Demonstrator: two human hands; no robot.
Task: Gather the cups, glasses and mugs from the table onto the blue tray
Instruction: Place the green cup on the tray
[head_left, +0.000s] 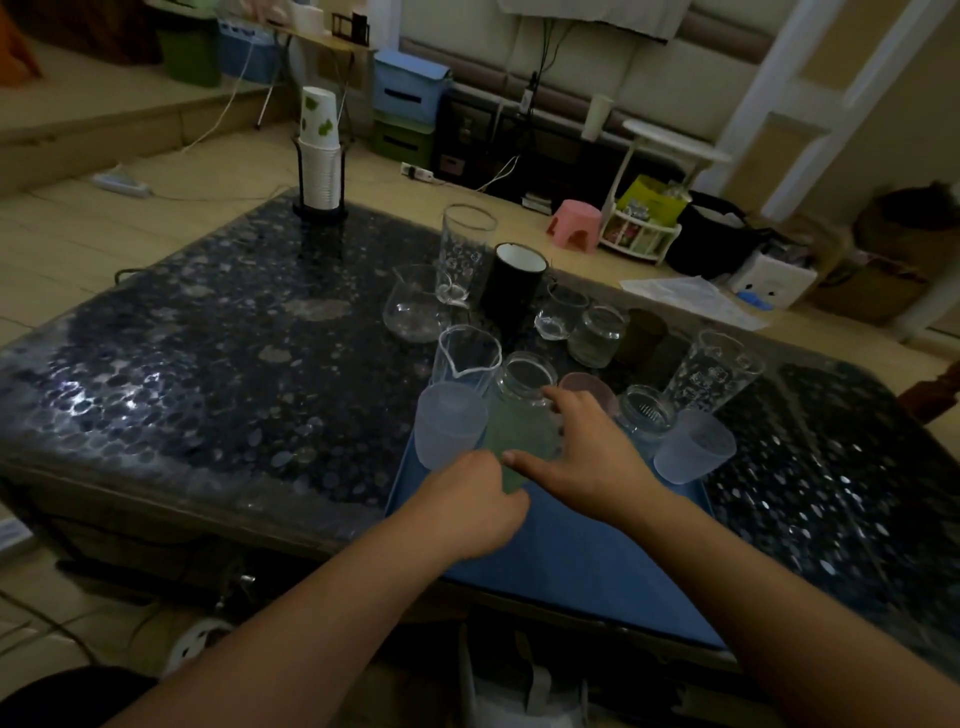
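A blue tray lies at the table's near edge. At its far end stand a frosted blue cup, a spouted beaker, a clear jar, a pink cup, a strainer glass, another frosted cup and a tall patterned glass. Between them is a frosted green cup. My right hand wraps over it with thumb and fingers spread; my left hand curls at its lower end. Beyond the tray, on the table, stand a tall glass, a black mug, a glass pitcher and small glasses.
A stack of paper cups in a black holder stands at the table's far left corner. The dark pebble-patterned table stretches left of the tray. A pink stool and a white rack sit on the floor behind.
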